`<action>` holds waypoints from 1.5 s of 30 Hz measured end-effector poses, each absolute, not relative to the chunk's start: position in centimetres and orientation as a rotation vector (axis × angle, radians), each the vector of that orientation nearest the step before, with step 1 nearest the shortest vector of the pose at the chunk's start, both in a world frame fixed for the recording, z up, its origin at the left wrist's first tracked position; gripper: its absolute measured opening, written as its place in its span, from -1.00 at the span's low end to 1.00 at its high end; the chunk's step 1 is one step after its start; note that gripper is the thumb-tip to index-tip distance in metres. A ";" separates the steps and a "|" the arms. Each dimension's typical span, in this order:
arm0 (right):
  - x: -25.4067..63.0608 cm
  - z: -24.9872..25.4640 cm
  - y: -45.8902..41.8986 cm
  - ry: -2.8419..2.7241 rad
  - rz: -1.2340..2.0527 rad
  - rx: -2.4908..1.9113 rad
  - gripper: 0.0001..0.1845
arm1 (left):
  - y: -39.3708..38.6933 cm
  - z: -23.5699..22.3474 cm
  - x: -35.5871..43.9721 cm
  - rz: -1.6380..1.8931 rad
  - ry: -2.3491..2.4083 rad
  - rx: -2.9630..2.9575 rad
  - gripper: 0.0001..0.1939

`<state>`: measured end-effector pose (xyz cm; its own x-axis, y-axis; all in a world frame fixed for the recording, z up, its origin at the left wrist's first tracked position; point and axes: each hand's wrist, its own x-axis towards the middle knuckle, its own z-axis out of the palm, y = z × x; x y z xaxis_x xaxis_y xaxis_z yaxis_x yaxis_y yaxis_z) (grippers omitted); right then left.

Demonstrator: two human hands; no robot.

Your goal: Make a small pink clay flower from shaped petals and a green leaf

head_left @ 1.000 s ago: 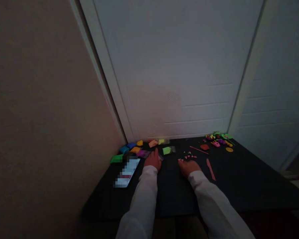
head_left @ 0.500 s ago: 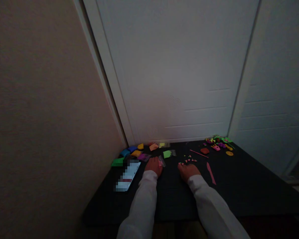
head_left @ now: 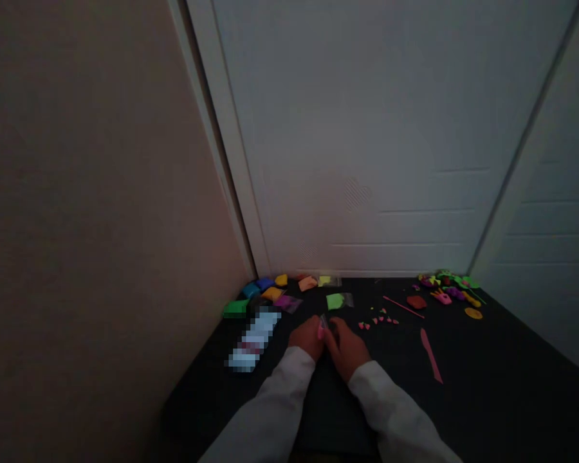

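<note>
My left hand [head_left: 305,337] and my right hand [head_left: 346,346] meet over the dark table [head_left: 487,379], fingers pinched together on a small clear bag with pink clay [head_left: 322,328]. Both arms wear white sleeves. Just beyond the hands lies a clear bag of light green clay [head_left: 339,300]. A row of tiny pink clay bits [head_left: 379,319] lies to the right of my hands. A pink plastic knife tool [head_left: 430,355] rests further right.
Several coloured clay packets [head_left: 265,292] sit at the back left by the wall, next to a blurred flat pack [head_left: 253,339]. A thin pink stick [head_left: 403,307] and small clay figures [head_left: 446,287] lie at the back right. White door panels stand behind.
My left hand picked the small pink clay bag off the table and drew back. My right hand left the pink bits and came over to join it. The view shifted left.
</note>
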<state>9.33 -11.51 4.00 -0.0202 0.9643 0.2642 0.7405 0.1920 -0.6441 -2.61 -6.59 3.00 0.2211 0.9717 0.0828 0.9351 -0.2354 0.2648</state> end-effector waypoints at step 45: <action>11.3 4.4 -9.1 -1.478 0.543 -1.346 -0.93 | -5.8 4.0 -1.2 1.070 0.940 1.558 -0.72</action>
